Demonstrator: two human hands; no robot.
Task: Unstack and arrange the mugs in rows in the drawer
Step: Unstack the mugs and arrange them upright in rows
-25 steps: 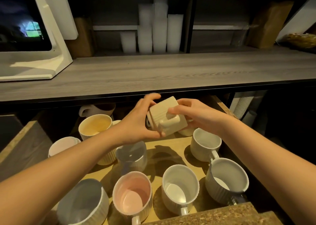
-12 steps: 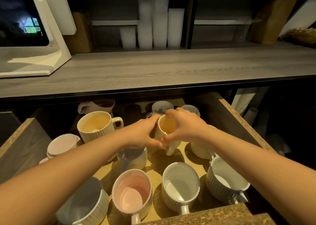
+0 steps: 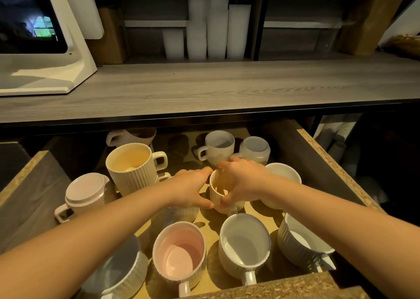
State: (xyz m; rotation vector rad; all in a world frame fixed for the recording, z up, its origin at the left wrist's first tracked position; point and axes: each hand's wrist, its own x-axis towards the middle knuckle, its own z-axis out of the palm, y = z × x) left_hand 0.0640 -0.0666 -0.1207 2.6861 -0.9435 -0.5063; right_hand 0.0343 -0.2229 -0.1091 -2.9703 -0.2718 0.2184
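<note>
Now left hand (image 3: 189,190) and right hand (image 3: 244,182) clasp the cream mug (image 3: 218,188) between them, likely seating it upright in drawer (image 3: 327,158).

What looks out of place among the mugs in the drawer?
The pink mug at the left stands upside down, base up. The tall cream mug beside it sits stacked on a second mug, so that stack is not yet separated.
</note>
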